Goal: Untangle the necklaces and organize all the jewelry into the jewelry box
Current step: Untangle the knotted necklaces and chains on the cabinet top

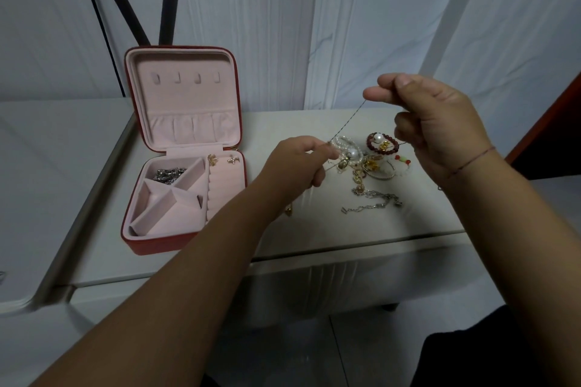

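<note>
The box (185, 148) stands open on the left part of the desk (283, 239), close to its left edge. It is red outside and pink inside, and its lid stands upright. In the far compartment lies a silver heap (169, 173). Two gold earrings (221, 159) sit on the padded strip at the back right of the box.

The person holds a thin chain (345, 121) in the air above the desk, stretched between both hands. The left hand (298, 163) is low, just to the right of the box, and its thumb and fingers are closed on the lower end of the thin chain. The right hand (440, 122) is higher, over the right part of the desk, and it pinches the upper end between thumb and forefinger, with the other fingers curled. A red string (471, 160) goes around the right wrist.

Under and between the hands, toward the back right of the desk, lies the pile (367, 163). In it I see a pearl bracelet (344, 143), a dark red bracelet (382, 143), a white bracelet (401, 168) and some gold pieces, all touching. A silver chain (374, 203) lies just beside the pile, toward the front edge. A small gold piece (288, 210) shows under the left wrist.
</note>
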Demonstrator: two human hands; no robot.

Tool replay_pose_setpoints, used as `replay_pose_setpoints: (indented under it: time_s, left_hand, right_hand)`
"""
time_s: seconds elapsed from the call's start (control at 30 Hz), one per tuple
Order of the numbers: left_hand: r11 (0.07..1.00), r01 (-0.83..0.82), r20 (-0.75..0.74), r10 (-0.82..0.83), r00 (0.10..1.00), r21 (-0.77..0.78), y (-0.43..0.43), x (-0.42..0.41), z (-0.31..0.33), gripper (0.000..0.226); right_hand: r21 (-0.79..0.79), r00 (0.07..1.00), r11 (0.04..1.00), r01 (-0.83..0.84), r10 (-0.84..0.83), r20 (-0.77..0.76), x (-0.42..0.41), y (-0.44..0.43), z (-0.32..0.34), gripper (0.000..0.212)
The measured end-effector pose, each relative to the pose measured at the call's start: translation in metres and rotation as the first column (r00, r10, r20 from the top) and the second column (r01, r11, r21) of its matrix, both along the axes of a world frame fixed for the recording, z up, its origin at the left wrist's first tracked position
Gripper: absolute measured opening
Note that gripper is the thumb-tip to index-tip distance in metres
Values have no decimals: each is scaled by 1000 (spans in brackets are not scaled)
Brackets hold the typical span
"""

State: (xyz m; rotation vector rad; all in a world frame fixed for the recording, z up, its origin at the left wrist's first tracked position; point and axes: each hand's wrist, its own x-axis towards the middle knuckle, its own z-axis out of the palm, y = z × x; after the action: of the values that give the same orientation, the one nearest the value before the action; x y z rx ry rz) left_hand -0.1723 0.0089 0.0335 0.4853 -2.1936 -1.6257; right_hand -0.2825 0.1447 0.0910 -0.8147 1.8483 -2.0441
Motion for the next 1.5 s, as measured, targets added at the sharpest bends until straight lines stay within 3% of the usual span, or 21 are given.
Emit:
replay_pose_setpoints:
  time_s: [0.17,0.33,0.63,0.8,0.9,1.07,1.17,1.37,1.5]
  left_hand:
    - [997,-50,24,49,998,52,-1,-2,3,31]
    - [987,-70,66,61,996,145,-1,-2,8,45]
    - [949,28,34,-40,999,314,1,3,15,39]
    - [942,36,51,-56,997,335,1,4,16,40]
    - [936,38,61,-64,996,349,1,3,15,43]
    - [934,42,86,-77,993,354,1,4,13,44]
    - [934,40,92,-78,993,354,1,3,12,44]
    - [927,35,94,-76,993,374,-1,4,11,45]
    - [923,39,97,-82,992,382,-3,4,10,45]
  right_hand:
    - [87,1000,996,0,0,-4,1,1,0,18]
    - [274,998,961,-29,45,-50,-2,0,-8,17]
    - [448,974,882,-143,206,-95,1,-7,-19,11]
    - [479,961,862,-165,249,-118,4,-9,-23,25]
    - [501,937,865,-35,203,-285,4,-11,-23,20]
    - [547,888,832,-94,319,-332,17,-14,-19,24]
    - [598,846,801,-6,324,-424,22,-20,-25,28]
    - [556,863,831,24,264,-431,21,-24,-28,17]
    - [597,840,802,21,310,-445,22,-26,-32,21]
